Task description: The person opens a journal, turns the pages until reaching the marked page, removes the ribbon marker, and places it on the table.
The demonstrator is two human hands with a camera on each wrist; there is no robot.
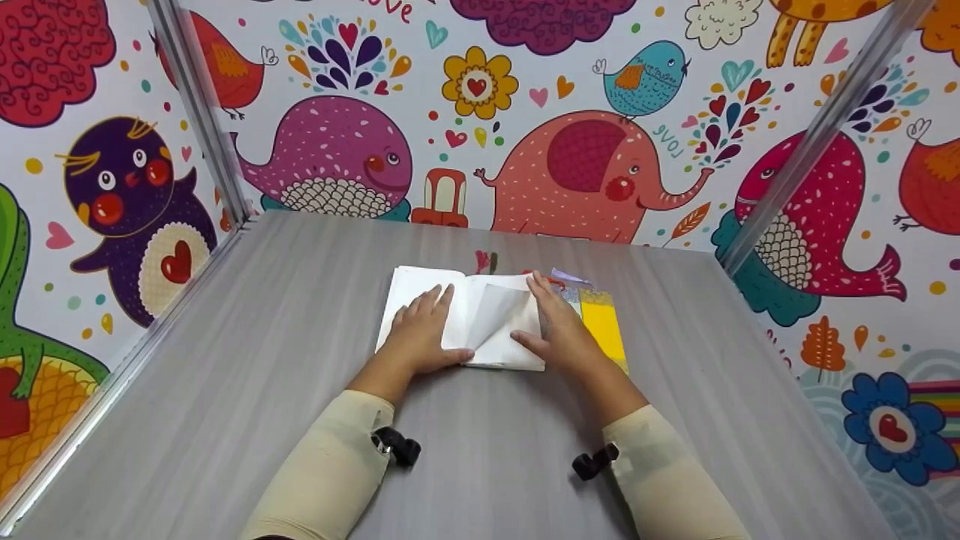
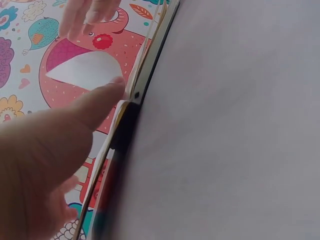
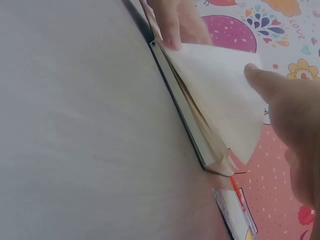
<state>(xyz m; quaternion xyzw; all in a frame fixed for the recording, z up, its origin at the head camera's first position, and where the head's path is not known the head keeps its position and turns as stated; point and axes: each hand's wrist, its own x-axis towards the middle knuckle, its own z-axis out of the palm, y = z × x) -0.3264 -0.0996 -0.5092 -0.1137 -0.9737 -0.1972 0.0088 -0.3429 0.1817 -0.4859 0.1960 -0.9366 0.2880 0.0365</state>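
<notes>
An open book point(image 1: 510, 354) with blank white pages lies on the grey table. My left hand point(image 1: 421, 334) rests on its left page with fingers spread, the thumb at the lower end of the fold. One loose page point(image 3: 220, 90) stands raised and curved over the right half. At the book's right edge is my right hand point(image 1: 562, 330), its fingers extended near the upper corner. The right thumb point(image 3: 255, 72) is at the raised page's edge in the right wrist view; whether it presses the page I cannot tell.
Right of the book lies a flat yellow and glittery silver item point(image 1: 602, 330), partly covered by my right hand. A purple item point(image 1: 571, 277) sits behind it. A small pink and green piece point(image 1: 484, 261) lies beyond the book. Patterned walls point(image 1: 480, 150) enclose the table.
</notes>
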